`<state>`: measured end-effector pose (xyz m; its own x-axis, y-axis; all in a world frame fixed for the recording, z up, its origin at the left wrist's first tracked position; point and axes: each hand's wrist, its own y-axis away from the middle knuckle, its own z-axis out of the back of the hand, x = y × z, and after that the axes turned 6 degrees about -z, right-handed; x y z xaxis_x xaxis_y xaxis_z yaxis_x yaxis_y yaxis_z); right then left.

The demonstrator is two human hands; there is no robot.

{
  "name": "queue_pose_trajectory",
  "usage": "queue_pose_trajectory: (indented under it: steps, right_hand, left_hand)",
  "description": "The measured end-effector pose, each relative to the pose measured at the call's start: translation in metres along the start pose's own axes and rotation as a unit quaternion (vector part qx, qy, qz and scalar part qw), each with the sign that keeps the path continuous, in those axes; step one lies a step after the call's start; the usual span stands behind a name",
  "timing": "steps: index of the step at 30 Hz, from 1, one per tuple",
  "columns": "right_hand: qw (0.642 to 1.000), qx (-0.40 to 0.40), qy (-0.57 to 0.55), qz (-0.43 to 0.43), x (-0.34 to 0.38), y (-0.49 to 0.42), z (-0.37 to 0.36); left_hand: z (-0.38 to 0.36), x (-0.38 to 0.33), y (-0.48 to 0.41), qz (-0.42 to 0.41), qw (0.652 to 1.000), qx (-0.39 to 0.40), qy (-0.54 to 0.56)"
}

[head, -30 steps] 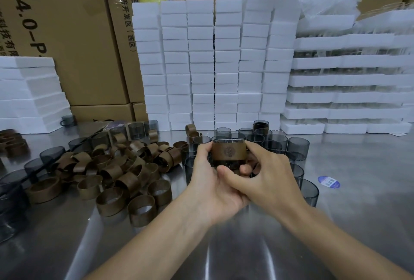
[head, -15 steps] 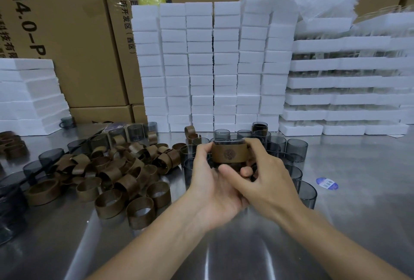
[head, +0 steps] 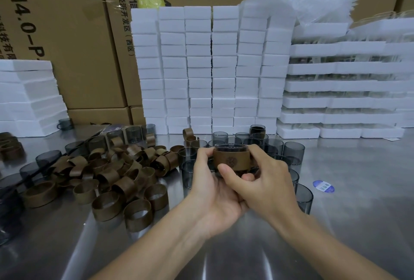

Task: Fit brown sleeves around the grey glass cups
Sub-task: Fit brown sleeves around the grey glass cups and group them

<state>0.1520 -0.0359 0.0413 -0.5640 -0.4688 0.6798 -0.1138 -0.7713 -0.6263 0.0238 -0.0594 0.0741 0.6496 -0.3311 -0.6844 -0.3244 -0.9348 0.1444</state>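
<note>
A grey glass cup (head: 229, 146) with a brown sleeve (head: 230, 160) around its middle is held above the metal table (head: 358, 223) in front of me. My left hand (head: 210, 190) cups it from below and the left side. My right hand (head: 266, 181) grips it from the right, thumb across the sleeve's lower edge. A cluster of bare grey cups (head: 293, 152) stands behind and to the right of my hands. A heap of loose brown sleeves (head: 125, 172) lies to the left.
Stacks of white foam blocks (head: 210, 71) and foam trays (head: 349, 91) line the back, with cardboard boxes (head: 60, 40) behind. More grey cups (head: 47, 156) and foam (head: 26, 96) sit at the left. A blue sticker (head: 323, 186) lies on the table at the right.
Both hands and the sleeved cup have stayed almost in place; my right thumb has shifted slightly along the sleeve's lower edge.
</note>
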Motion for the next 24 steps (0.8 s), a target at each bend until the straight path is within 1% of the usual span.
queue_pose_trajectory:
  steps: [5,10,14,19,24]
  right_hand:
    - [0.999,0.031,-0.013,-0.021,0.004,-0.002,0.001]
    - [0.997,0.036,0.071,0.001,0.009,0.000,0.003]
    - [0.993,0.042,0.109,0.009,0.012,0.002,0.001]
    - [0.992,0.043,0.114,-0.019,0.013,0.009,-0.008]
    - [0.995,0.023,0.093,-0.022,0.014,0.010,-0.010]
  left_hand:
    - [-0.002,-0.003,0.002,0.004,1.000,-0.001,-0.002]
    - [-0.005,0.001,-0.001,-0.008,0.999,-0.031,0.011]
    - [-0.005,0.000,-0.001,0.016,0.999,-0.042,0.028]
    - [-0.001,0.002,-0.003,0.031,0.997,-0.062,0.038]
    - [-0.003,0.002,-0.001,0.027,0.996,-0.065,0.049]
